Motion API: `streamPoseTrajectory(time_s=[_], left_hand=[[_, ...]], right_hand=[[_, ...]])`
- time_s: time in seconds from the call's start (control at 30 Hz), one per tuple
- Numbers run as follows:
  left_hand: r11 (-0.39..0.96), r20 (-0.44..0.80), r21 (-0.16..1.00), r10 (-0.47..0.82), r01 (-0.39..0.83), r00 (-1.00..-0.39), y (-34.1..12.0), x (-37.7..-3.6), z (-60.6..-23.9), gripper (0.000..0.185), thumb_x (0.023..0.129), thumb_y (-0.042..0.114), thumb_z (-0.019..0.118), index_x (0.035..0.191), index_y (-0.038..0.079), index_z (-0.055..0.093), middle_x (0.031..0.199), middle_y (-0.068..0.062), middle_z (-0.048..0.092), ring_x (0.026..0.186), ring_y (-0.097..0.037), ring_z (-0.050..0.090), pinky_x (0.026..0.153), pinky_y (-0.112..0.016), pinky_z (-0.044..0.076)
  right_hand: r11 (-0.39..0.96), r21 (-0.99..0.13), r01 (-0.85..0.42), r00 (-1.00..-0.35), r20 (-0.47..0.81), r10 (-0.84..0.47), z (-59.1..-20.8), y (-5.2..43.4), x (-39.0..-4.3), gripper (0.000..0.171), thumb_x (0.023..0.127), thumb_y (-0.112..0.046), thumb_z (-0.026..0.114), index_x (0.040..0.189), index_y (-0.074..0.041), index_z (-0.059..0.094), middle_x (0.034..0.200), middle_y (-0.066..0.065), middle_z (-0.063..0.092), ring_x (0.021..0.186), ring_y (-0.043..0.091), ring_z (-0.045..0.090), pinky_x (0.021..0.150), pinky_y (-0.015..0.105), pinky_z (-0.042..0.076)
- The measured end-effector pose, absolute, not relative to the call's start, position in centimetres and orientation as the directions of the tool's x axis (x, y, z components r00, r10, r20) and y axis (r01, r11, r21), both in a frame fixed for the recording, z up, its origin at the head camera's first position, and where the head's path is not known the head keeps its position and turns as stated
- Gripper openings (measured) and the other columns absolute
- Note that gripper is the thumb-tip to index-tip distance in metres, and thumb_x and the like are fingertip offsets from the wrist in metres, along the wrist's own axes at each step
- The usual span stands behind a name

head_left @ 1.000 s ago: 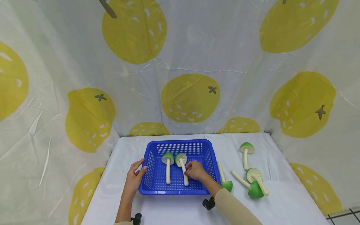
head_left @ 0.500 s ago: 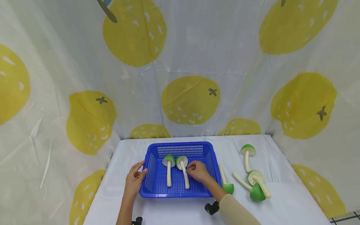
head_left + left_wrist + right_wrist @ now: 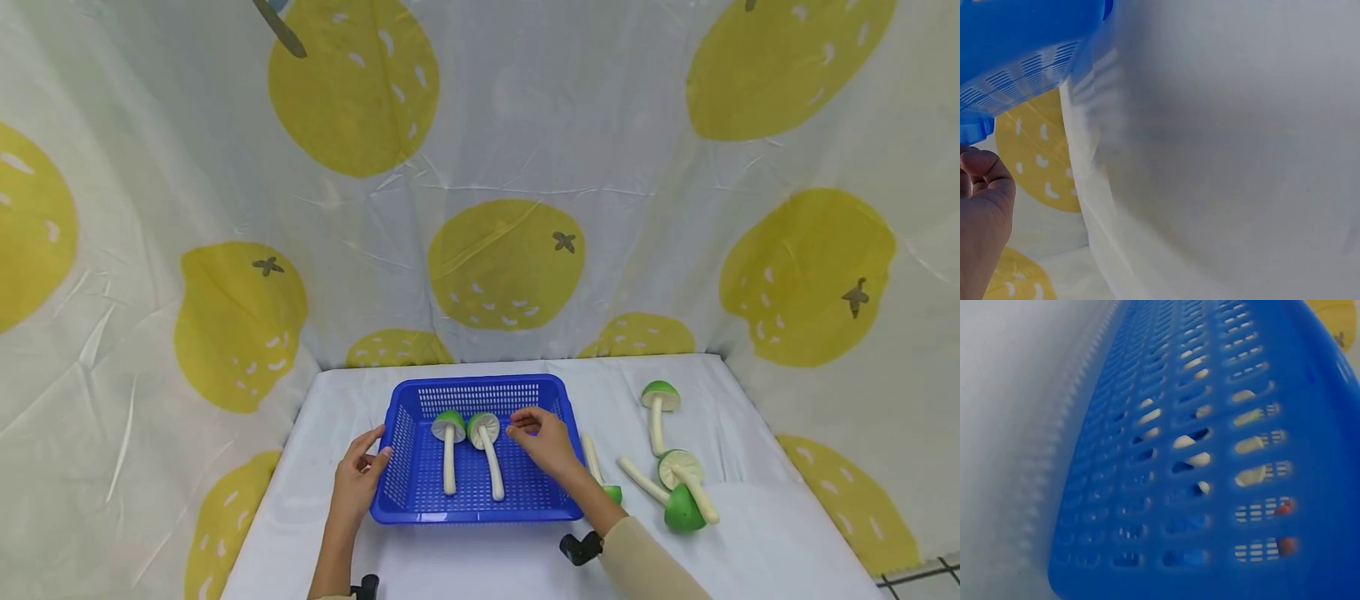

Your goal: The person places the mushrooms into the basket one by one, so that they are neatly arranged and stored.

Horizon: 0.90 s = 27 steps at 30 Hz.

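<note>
Two green-domed, white-stemmed mushrooms [image 3: 449, 460] lie inside the blue perforated plastic basket [image 3: 476, 517]. The right hand [image 3: 547, 443], fingers apart and holding nothing, could roll them by brushing; the left hand [image 3: 354, 485], fingers spread at the rim, might shift the basket by pushing.

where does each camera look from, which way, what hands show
Head: on the head, looking forward and down at the blue perforated plastic basket and green-capped, white-stemmed mushrooms; left hand and right hand show.
Left wrist: on that wrist, looking at the basket's outer side and white tablecloth; the left hand partly shows.
Right wrist: on that wrist, close on the basket's slotted outer wall; what may be fingertips shows through.
Head and left wrist share the left hand.
</note>
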State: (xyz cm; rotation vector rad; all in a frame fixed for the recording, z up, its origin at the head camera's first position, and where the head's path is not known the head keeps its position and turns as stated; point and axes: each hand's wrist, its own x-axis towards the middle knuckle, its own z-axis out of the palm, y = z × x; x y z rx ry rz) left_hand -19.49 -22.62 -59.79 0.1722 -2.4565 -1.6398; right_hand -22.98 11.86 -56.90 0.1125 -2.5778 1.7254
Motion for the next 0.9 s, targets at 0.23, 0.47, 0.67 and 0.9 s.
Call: streamPoseTrajectory(time_s=[0.23, 0.47, 0.67, 0.9], left_hand=[[0.362, 0.075, 0.932, -0.168, 0.010, -0.983, -22.7, -19.4, -59.7, 0.046, 0.100, 0.028, 0.070, 0.145, 0.023, 0.061, 0.149, -0.004, 0.055, 0.088, -0.011, 0.058, 0.072, -0.019, 0.050], [0.380, 0.082, 0.925, -0.178, 0.009, -0.981, -22.6, -19.5, -59.5, 0.046, 0.100, 0.028, 0.069, 0.144, 0.022, 0.061, 0.149, -0.004, 0.055, 0.087, -0.008, 0.059, 0.072, -0.019, 0.052], [0.390, 0.081, 0.921, -0.175, 0.007, -0.981, -22.7, -19.5, -59.5, 0.047, 0.100, 0.031, 0.069, 0.145, 0.022, 0.061, 0.150, -0.004, 0.054, 0.089, -0.009, 0.058, 0.073, -0.019, 0.050], [0.397, 0.071, 0.918, -0.182, -0.007, -0.981, -22.6, -19.5, -59.6, 0.046, 0.100, 0.031, 0.070, 0.144, 0.023, 0.061, 0.150, -0.003, 0.054, 0.089, -0.008, 0.058, 0.075, -0.019, 0.051]], right_hand=[[0.390, -0.915, -0.105, -0.994, 0.106, -0.019, -55.6, 13.0, -23.0, 0.022, 0.090, -0.016, 0.080, 0.110, -0.010, 0.073, 0.103, 0.002, 0.073, 0.100, 0.020, 0.070, 0.087, 0.032, 0.057], [0.392, -0.907, -0.154, -0.988, 0.155, -0.030, -54.3, 14.9, -22.9, 0.030, 0.092, -0.018, 0.079, 0.118, -0.006, 0.071, 0.110, 0.009, 0.073, 0.103, 0.022, 0.070, 0.092, 0.033, 0.057], [0.394, -0.905, -0.159, -0.983, 0.181, 0.018, -53.4, 17.2, -23.0, 0.028, 0.093, -0.021, 0.078, 0.117, -0.009, 0.071, 0.110, 0.009, 0.073, 0.103, 0.023, 0.069, 0.087, 0.020, 0.055], [0.389, -0.911, -0.134, -0.980, 0.179, 0.082, -52.6, 19.8, -23.1, 0.029, 0.096, -0.024, 0.075, 0.118, -0.006, 0.070, 0.109, 0.013, 0.072, 0.100, 0.017, 0.069, 0.084, 0.014, 0.054]])
